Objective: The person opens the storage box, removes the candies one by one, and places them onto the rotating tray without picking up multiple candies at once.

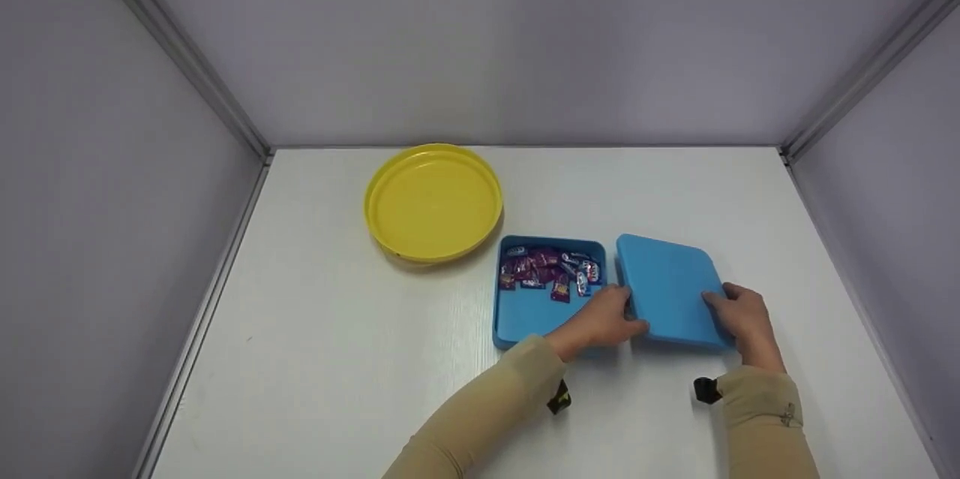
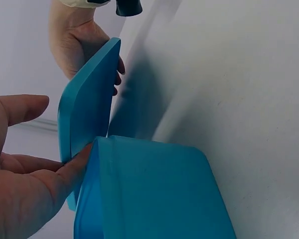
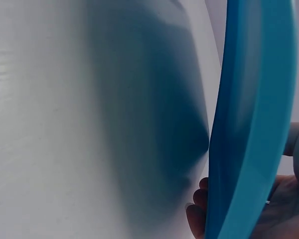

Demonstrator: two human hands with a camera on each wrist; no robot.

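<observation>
Holding blue lid [image 1: 667,287] w/ both hands.

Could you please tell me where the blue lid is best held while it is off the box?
Hold the blue lid by its two opposite thin edges, one hand per side, as the left hand and right hand do now. It is flat and wide, so a two-sided edge grip probably steadies it.

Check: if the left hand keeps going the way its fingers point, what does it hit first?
Probably the candies in the open box. The left hand points up and away, over the box's near part, its fingers on the lid edge. Depth unclear.
</observation>
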